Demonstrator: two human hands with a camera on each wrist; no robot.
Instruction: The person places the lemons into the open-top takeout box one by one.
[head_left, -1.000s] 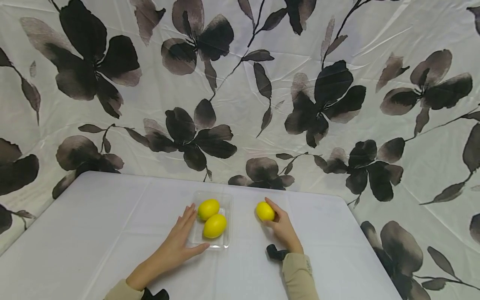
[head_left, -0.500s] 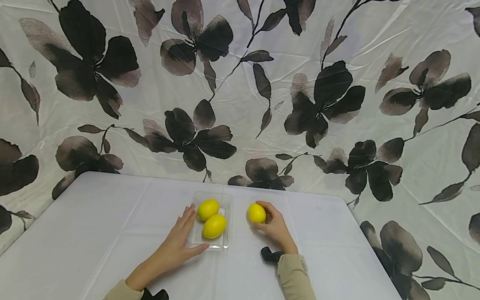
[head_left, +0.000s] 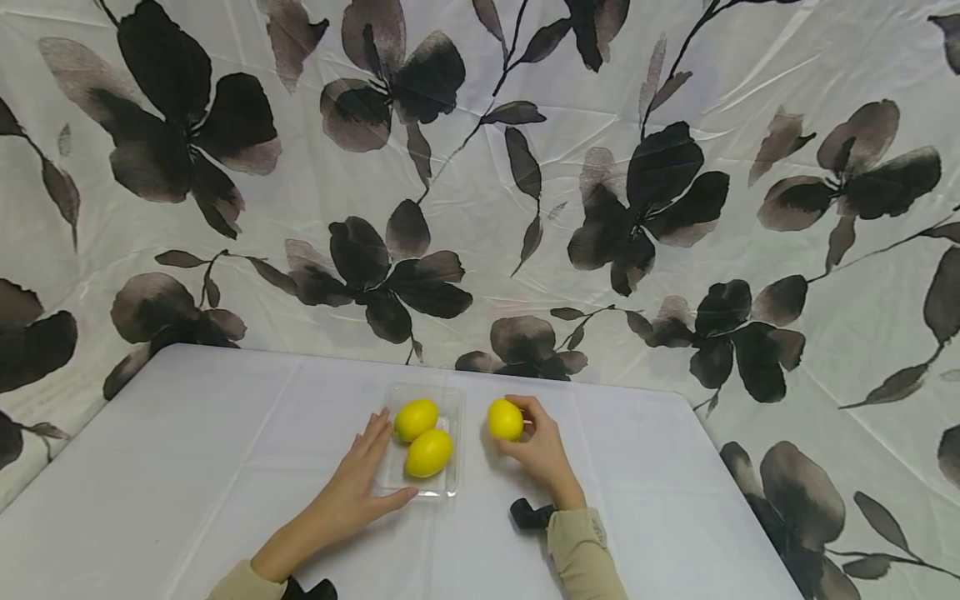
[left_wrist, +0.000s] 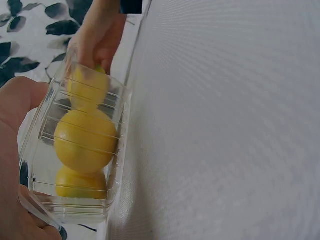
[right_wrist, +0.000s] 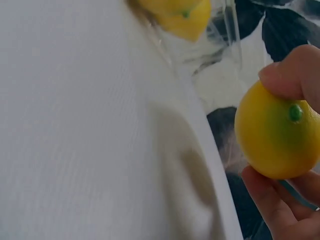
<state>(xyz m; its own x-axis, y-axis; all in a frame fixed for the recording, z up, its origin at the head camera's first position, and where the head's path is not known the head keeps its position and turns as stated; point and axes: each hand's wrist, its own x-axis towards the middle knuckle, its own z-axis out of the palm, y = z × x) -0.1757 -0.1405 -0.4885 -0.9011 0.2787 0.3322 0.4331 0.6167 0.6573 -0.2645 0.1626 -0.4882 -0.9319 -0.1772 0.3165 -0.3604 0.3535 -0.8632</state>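
A clear plastic tray (head_left: pixel 447 400) sits on the white table (head_left: pixel 187 467) and holds two yellow lemons (head_left: pixel 417 419) (head_left: pixel 429 452). My left hand (head_left: pixel 358 479) lies flat with straight fingers against the tray's left side; in the left wrist view the tray (left_wrist: pixel 112 200) and its lemons (left_wrist: pixel 85 140) sit next to my palm. My right hand (head_left: pixel 536 446) grips a third lemon (head_left: pixel 506 419) just right of the tray, lifted a little off the cloth. The right wrist view shows this lemon (right_wrist: pixel 272 135) pinched between my thumb and fingers (right_wrist: pixel 290 77), its green stem end showing.
A white cloth printed with large dark flowers (head_left: pixel 660 192) hangs as a backdrop right behind the table. The table's right edge (head_left: pixel 738 500) runs close to my right arm. A black wrist strap (head_left: pixel 528 514) shows at my right sleeve.
My right hand has carried its lemon leftward and slightly up, from well right of the tray to close beside it. The left hand and the tray have not moved.
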